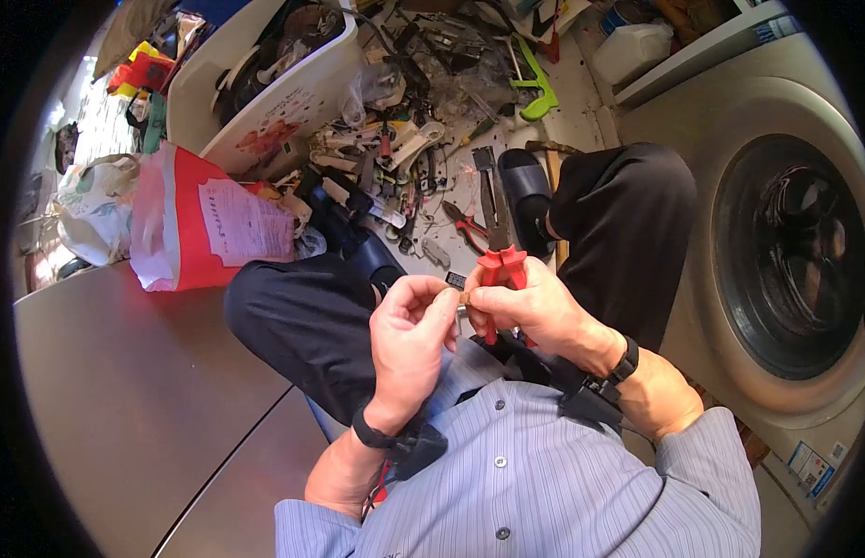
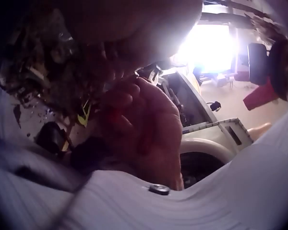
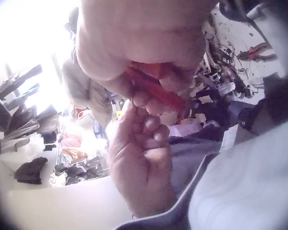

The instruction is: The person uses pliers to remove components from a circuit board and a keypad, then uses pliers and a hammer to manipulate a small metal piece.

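My right hand (image 1: 551, 312) grips a pair of red-handled pliers (image 1: 503, 265), whose dark jaws point away from my body. Its thumb and forefinger also meet a small brownish piece (image 1: 464, 298) in front of my lap. From the other side, the thumb and forefinger of my left hand (image 1: 406, 339) pinch that same piece. Fingers cover most of it, so I cannot tell its kind. In the right wrist view a red handle (image 3: 158, 88) crosses the right palm, close above the left fingertips. The left wrist view is dark, with the right hand (image 2: 151, 129) facing it.
Loose tools and parts (image 1: 395, 153) litter the floor ahead, with a second pair of red-handled pliers (image 1: 465, 228) and a green-handled tool (image 1: 539, 98) among them. A white bin (image 1: 293, 102) and a red bag (image 1: 195, 219) stand left. A front-loading washing machine (image 1: 730, 121) is close on the right.
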